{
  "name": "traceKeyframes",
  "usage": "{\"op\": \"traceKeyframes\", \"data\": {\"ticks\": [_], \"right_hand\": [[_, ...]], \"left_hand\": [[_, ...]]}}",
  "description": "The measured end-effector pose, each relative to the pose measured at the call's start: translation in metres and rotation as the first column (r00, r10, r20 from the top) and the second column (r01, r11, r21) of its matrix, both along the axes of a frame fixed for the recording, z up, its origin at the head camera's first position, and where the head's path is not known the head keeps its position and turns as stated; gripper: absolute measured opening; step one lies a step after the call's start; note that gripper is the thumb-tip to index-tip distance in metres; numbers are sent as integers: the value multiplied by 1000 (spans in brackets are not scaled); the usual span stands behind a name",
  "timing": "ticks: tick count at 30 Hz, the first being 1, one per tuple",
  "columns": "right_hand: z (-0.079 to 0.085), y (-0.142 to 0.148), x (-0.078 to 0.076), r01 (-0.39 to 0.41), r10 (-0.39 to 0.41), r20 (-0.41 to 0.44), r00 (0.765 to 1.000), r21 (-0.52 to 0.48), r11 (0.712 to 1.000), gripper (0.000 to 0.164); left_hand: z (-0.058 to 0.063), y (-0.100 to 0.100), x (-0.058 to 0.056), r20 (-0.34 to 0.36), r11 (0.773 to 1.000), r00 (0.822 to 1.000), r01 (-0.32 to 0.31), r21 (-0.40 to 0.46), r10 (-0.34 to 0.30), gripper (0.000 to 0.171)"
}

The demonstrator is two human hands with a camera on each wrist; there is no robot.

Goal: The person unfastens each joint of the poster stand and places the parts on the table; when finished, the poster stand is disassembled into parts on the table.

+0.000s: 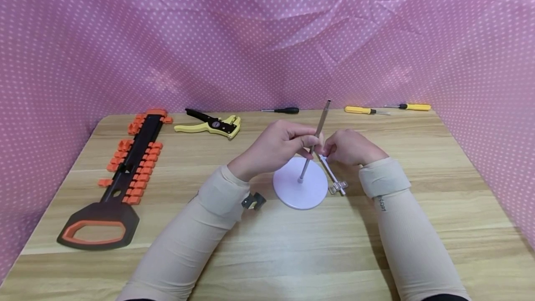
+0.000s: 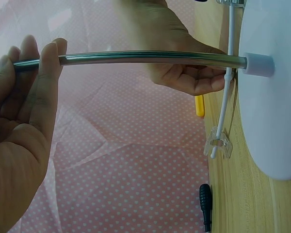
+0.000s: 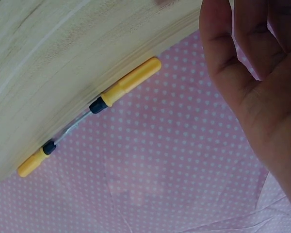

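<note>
My left hand (image 1: 284, 145) pinches a shiny metal rod (image 1: 322, 120) between thumb and fingers, partway up its length. The rod's lower end sits in the collar of a round white base (image 1: 294, 194) on the table; the left wrist view shows the rod (image 2: 136, 57) slightly bent. To the right of the base, my right hand (image 1: 353, 147) pinches a thin white bar (image 1: 330, 168) near its middle joint. Clear plastic clips (image 1: 337, 186) are fixed at the bar's ends. In the right wrist view the right hand's (image 3: 266, 97) fingertips are cut off.
On the left lies a long black holder (image 1: 135, 152) with orange clips and a looped handle. Yellow-and-black wire strippers (image 1: 213, 124), a black screwdriver (image 1: 288, 110) and two yellow screwdrivers (image 1: 359, 110) lie along the back edge. Pink dotted cloth (image 1: 267, 50) encloses the table.
</note>
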State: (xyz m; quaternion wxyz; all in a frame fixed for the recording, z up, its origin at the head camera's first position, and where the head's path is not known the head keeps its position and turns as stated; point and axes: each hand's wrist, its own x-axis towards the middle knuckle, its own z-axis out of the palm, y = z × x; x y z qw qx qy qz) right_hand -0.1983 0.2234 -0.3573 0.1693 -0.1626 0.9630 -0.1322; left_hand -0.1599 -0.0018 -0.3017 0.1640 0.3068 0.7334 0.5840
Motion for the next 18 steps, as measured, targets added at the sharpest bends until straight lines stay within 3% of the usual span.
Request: {"op": "traceKeyframes", "data": {"ticks": [18], "right_hand": [[2,1,2,10,-10,20,1000,21,1000,11]], "left_hand": [[1,0,1,-21,1000,1000,17,5,-16,21]]}}
